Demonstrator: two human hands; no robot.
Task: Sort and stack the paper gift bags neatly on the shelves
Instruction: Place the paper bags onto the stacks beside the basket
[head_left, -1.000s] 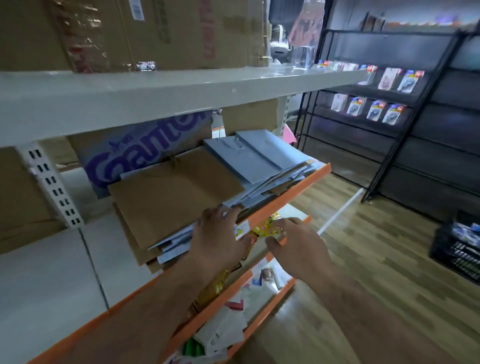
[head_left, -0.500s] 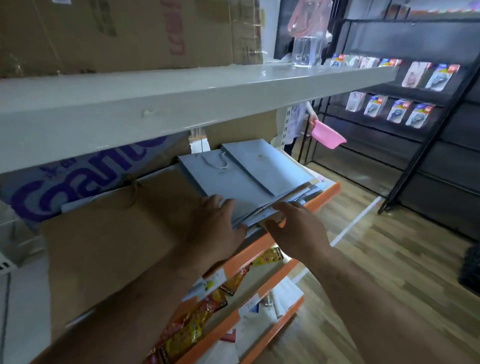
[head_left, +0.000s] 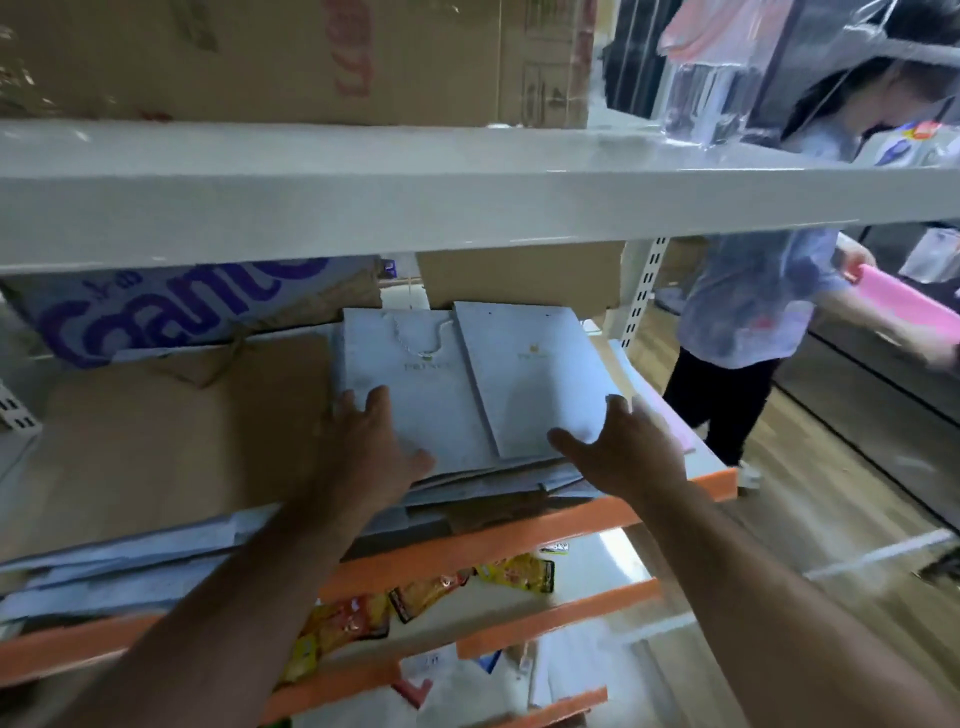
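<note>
Left of our left hand (head_left: 363, 447) a big brown bag (head_left: 182, 441) lies flat. Our left hand is spread wide and presses on a gray gift bag (head_left: 415, 384). Just right of it lies a second gray bag (head_left: 535, 374), and our right hand (head_left: 618, 452) rests wide open on its near corner. Both bags top a pile (head_left: 493, 483) on the orange-edged shelf (head_left: 519, 535). Right of that hand stands a person in blue (head_left: 753, 306).

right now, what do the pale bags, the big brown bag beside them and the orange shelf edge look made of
Pale grey bags: smooth matte paper or thin card, judging by crisp flat edges and sharp corners.
Brown bag: kraft-like paper, going by its dull, unglossed tan surface.
Orange shelf edge: probably painted metal or a plastic strip; the blur leaves it open.
</note>
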